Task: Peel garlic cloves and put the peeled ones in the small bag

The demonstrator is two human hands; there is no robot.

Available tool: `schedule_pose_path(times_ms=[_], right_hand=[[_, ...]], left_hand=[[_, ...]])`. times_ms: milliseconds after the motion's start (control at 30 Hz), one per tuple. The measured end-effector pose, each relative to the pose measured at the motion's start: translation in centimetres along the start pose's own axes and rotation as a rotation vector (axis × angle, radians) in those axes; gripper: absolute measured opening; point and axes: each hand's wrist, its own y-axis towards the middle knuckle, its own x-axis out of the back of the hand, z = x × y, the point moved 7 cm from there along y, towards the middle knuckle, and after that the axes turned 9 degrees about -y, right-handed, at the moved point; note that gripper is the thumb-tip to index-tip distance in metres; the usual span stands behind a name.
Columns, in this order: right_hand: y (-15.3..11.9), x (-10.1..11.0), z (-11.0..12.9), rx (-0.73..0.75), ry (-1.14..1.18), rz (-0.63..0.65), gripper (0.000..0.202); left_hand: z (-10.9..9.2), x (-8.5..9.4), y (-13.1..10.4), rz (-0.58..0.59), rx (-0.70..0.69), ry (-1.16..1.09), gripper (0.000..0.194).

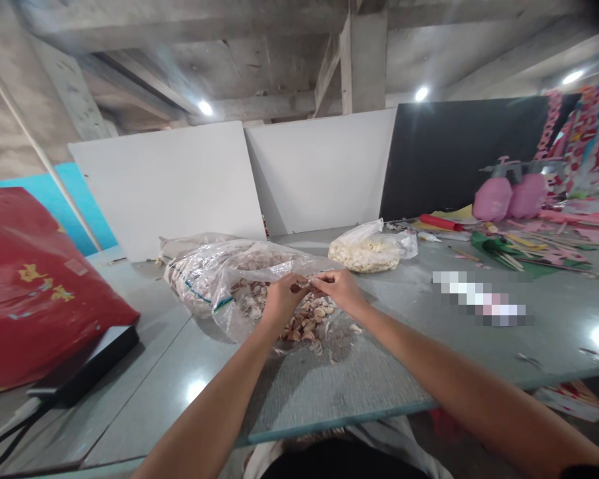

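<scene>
Pinching small pale piece [310, 283], mostly hidden, between left hand [282, 296] and right hand [341, 287], fingertips close together, at mouth of large clear crinkled plastic bag [259, 253]. Hovering above loose brown-skinned garlic cloves [304, 326] there. Right of large bag, showing smaller clear plastic bag [364, 239].

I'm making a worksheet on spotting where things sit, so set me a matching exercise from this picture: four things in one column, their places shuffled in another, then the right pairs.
Things
1. Red bag
2. Pink spray bottles
3. Clear bag of peeled garlic cloves
4. Heap of unpeeled garlic cloves

Places
A. On the table just beyond the right hand
B. At the picture's left edge
C. Right beside the left hand
D. In front of the black panel

Pairs: 1-B, 2-D, 3-A, 4-C
</scene>
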Motion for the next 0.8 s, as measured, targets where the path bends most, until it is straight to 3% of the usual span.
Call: schedule_pose_path(times_ms=[133,433,800], right_hand=[[0.1,0.0,-0.5,-0.027,0.071,-0.028,0.023],[0.1,-0.2,-1.0,-0.064,0.141,-0.049,0.024],[-0.1,-0.2,-0.8,-0.076,0.085,-0.124,0.013]], left_hand=[[-1.3,-0.1,0.0,0.019,-0.080,0.113,0.020],[-1.7,0.0,-0.1,0.002,-0.114,0.200,0.014],[-2.3,-1.3,-0.5,0.139,-0.246,0.431,0.010]])
